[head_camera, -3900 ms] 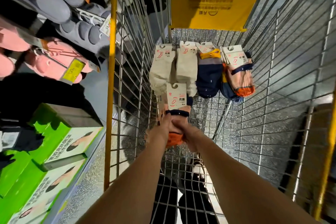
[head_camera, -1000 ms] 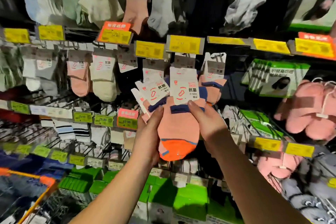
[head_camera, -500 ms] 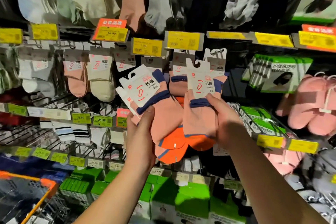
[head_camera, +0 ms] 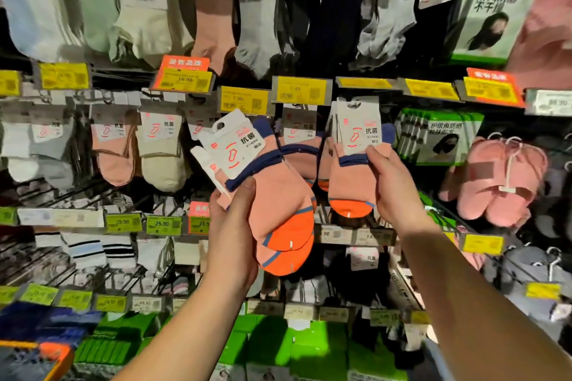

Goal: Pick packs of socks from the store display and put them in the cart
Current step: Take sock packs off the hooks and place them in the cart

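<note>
Head view: left grip [head_camera: 230, 235] grasps freed packs [head_camera: 272, 195] below the rack; right grip [head_camera: 394, 192] grasps one pack [head_camera: 356, 176], probably unhooking it.

Two bare forearms enter from the bottom edge of the head view. No sleeve, cuff, watch, bracelet or glove is visible on either arm up to the frame edge. The left hand [head_camera: 230, 235] carries no ring on its visible thumb and back. The right hand [head_camera: 394, 192] likewise shows no ring. Fingernails appear short and unpainted where the thumb tips are visible.
</note>
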The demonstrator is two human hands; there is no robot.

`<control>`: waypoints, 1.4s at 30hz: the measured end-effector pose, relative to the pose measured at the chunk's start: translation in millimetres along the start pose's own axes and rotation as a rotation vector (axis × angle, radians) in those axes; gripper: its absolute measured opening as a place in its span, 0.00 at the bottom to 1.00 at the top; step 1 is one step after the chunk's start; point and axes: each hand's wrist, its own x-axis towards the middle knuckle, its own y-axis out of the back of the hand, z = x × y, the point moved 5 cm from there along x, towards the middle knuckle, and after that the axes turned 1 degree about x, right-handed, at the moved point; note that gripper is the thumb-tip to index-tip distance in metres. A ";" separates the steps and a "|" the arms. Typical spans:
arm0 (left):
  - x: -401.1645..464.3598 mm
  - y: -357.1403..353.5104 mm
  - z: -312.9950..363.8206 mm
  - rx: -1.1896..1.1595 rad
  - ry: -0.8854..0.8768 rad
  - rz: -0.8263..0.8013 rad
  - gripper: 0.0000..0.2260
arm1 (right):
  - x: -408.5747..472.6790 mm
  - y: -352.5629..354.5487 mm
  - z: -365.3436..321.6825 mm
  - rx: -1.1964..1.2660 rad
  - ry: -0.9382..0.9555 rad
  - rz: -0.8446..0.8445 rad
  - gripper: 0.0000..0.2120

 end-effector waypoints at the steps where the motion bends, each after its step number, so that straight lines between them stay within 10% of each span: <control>1: 0.8 -2.3 1.0 0.003 0.001 -0.005 0.30 | 5.3 1.0 -1.4 -0.013 0.005 0.014 0.15; 26: 18.2 -10.4 -2.9 -0.069 0.030 0.010 0.29 | 60.2 4.3 22.1 -0.266 -0.112 0.135 0.13; 33: 15.5 -13.8 -3.9 -0.039 0.026 0.011 0.30 | 76.9 7.2 23.1 -0.501 -0.154 0.242 0.40; 42: 7.6 -9.2 -4.7 -0.022 0.043 0.021 0.30 | 57.5 17.2 19.1 -0.711 -0.146 0.292 0.39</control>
